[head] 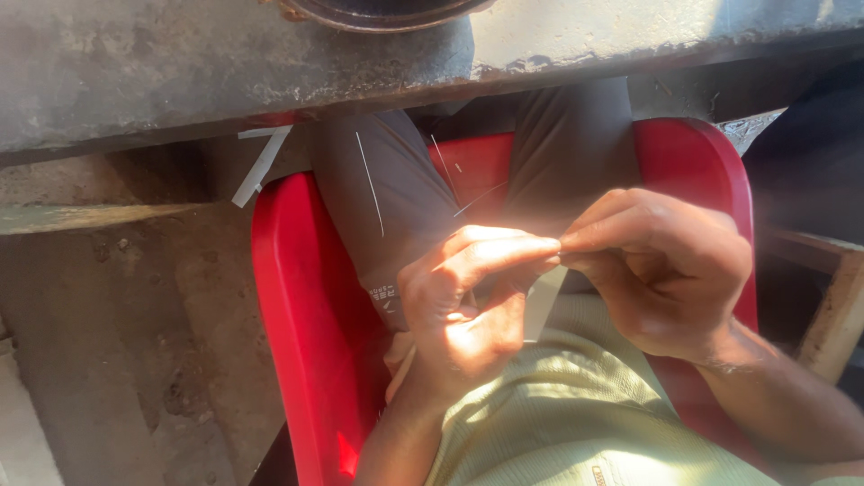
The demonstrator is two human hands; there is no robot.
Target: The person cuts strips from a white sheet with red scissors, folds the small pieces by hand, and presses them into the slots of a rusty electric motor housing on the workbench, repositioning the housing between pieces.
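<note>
I sit on a red plastic chair [297, 315] and both hands meet above my lap. My left hand [468, 306] and my right hand [666, 270] press thumb and forefinger tips together at one spot. A narrow white strip [544, 304] hangs down from that pinch, mostly hidden behind the fingers. What else sits between the fingertips is too small to tell. Thin white threads [371, 184] lie on my dark grey trouser leg [387, 198]. My pale green shirt [558, 414] fills the lower middle of the view.
A worn grey bench edge [225, 72] runs across the top, with a dark round metal rim [378, 11] on it. Another white strip [259, 169] hangs under the bench at the left. Dusty concrete floor [135, 342] lies to the left; a wooden frame [832, 306] stands at the right.
</note>
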